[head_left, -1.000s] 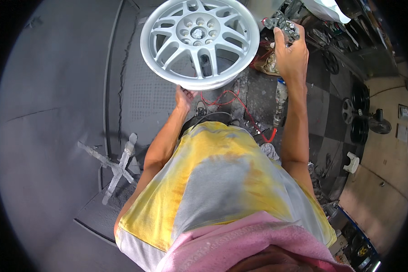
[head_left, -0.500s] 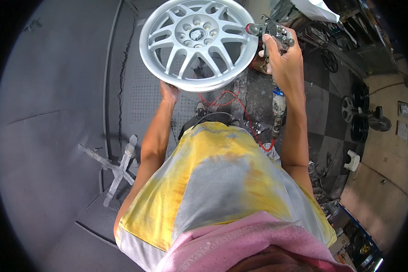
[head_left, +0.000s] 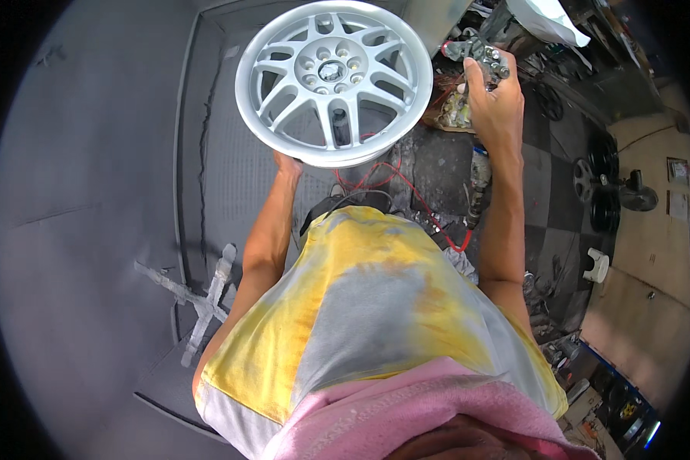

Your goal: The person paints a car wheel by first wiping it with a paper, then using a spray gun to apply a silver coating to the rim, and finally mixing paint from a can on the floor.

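A silver multi-spoke alloy wheel (head_left: 331, 106) is held up face toward me at the top middle. My left hand (head_left: 287, 163) supports it from beneath the lower left of the rim, its fingers mostly hidden behind it. At the wheel's right, my right hand (head_left: 495, 106) is closed on a metal spray gun (head_left: 477, 55), whose red-tipped nozzle points left, toward the rim but apart from it. A hose with a fitting (head_left: 479, 180) hangs below the gun along my forearm and runs into a red hose (head_left: 461, 244).
A grey taped cross stand (head_left: 205, 305) is at left beside the dark booth wall (head_left: 92, 230). At right are black rims (head_left: 604, 209), a fan (head_left: 638, 195), a white stool (head_left: 596, 265) and a cluttered cabinet (head_left: 629, 80). A box of cluttered items (head_left: 456, 115) lies beyond the wheel.
My left hand has shifted left under the rim, and the wheel sits slightly lower in view. The spray gun swung left toward the rim half a second ago and is now back to the right.
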`<state>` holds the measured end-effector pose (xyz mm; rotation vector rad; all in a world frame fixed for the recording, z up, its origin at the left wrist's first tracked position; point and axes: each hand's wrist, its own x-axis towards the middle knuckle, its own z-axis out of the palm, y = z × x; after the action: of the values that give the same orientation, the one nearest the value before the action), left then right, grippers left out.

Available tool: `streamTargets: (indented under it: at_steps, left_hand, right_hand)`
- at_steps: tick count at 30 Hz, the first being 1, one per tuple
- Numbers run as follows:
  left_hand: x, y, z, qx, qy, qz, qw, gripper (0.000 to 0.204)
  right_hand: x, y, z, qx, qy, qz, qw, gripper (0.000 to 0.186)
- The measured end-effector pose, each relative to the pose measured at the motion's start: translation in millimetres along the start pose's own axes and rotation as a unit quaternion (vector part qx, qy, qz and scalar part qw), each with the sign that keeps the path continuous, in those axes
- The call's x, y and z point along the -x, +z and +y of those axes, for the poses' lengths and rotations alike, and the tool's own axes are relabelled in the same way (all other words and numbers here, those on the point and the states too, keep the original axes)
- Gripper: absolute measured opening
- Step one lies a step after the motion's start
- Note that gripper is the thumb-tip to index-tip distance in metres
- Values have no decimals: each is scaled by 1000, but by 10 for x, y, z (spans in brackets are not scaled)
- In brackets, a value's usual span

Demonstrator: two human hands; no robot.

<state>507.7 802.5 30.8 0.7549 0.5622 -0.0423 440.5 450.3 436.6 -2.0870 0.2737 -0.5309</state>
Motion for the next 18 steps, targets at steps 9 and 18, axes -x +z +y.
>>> streamTargets:
  at_steps: [9,18]
  left_hand:
    - [-328,303,238,-21,-18,-46,999,53]
    - [-490,398,423,-40,-27,-71,996,53]
  right_hand:
    - [128,3,-196,-61,64,-44,995,38]
    - [-3,125,-256,36,-40,15,998,39]
